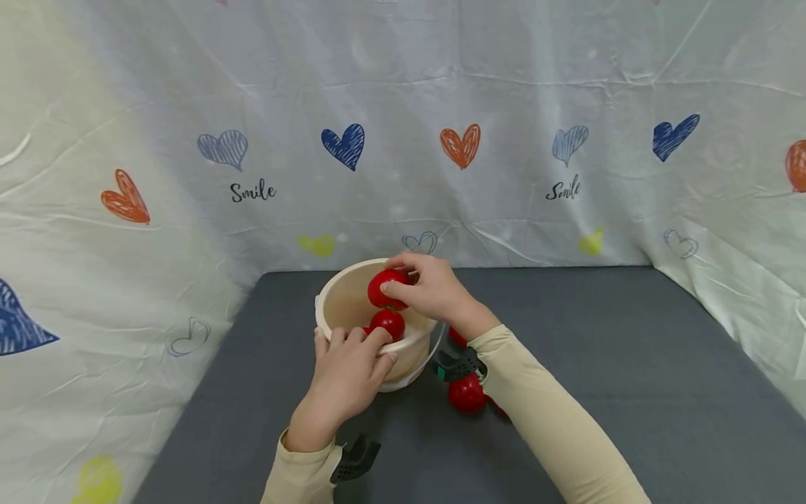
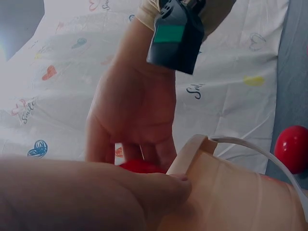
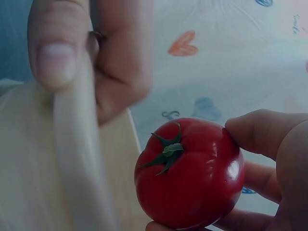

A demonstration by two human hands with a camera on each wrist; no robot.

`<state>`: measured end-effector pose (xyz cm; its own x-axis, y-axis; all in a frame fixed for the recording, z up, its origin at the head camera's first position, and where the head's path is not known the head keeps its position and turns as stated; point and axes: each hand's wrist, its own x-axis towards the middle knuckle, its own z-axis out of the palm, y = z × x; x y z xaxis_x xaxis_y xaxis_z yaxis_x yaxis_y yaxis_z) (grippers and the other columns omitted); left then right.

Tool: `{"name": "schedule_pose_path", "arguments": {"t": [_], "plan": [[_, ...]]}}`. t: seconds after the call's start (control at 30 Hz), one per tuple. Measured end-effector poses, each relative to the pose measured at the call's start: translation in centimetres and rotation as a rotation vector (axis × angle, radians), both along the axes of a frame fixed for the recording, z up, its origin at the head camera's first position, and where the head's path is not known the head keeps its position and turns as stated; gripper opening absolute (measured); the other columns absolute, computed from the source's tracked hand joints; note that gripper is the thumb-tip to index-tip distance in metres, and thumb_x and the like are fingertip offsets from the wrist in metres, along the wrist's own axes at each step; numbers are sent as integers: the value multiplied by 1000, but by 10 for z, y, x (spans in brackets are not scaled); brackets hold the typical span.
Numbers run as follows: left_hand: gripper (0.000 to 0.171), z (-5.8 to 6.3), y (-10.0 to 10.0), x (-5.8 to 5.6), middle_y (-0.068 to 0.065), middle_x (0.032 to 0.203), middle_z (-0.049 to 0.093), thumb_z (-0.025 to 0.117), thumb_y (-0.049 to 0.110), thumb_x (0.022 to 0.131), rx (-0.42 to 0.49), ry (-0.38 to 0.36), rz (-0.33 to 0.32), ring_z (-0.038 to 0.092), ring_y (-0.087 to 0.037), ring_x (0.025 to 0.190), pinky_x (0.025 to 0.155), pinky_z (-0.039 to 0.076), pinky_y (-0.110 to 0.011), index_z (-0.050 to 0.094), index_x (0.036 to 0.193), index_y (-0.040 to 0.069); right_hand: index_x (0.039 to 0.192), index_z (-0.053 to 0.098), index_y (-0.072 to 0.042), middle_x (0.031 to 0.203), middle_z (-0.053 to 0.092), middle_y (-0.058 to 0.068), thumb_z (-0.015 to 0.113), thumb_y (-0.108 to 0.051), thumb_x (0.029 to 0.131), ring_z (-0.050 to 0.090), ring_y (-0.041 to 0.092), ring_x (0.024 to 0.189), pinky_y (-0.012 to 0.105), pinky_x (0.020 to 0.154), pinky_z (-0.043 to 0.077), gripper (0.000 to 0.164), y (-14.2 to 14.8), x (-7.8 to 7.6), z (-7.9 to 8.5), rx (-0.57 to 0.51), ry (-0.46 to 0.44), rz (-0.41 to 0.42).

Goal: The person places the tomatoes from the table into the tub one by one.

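Gripping near rim of cream bucket [image 1: 408, 362] — left hand [image 1: 346, 378], thumb outside. Loose tomatoes [image 1: 467, 394] on gray table [image 1: 604, 336], right of bucket. Inner tomato [image 1: 388, 323] in bucket. Right hand [image 1: 436, 288] pinching stemmed tomato [image 3: 190, 178] at bucket mouth — heart-print backdrop [image 1: 403, 189] behind.

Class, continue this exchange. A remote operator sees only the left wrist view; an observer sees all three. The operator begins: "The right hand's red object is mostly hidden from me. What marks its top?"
Observer: The right wrist view shows a green stem on the red tomato in the right hand.
Operator: I see just the outside of the bucket. Is anything inside?
Observer: Yes, the head view shows at least one other red fruit in there.
Operator: And the left hand, beyond its thumb?
Observer: Its other fingers reach over the bucket's near rim.
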<state>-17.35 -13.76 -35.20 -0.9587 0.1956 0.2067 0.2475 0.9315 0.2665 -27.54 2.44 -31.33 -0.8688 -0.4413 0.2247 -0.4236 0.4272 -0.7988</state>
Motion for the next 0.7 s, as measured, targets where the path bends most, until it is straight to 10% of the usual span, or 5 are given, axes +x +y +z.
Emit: {"name": "schedule_pose_path", "arguments": {"t": [0.7], "plan": [[17,3,1,2,-11,100,62,67,28,98,-18,-12,1,49,-40,110,112,16,-81,64,109,15,128,68,-8,117,72,9,67,-24,93,66,25,102,33,86,60,38,-22,-1,-25,156,60,15]]}}
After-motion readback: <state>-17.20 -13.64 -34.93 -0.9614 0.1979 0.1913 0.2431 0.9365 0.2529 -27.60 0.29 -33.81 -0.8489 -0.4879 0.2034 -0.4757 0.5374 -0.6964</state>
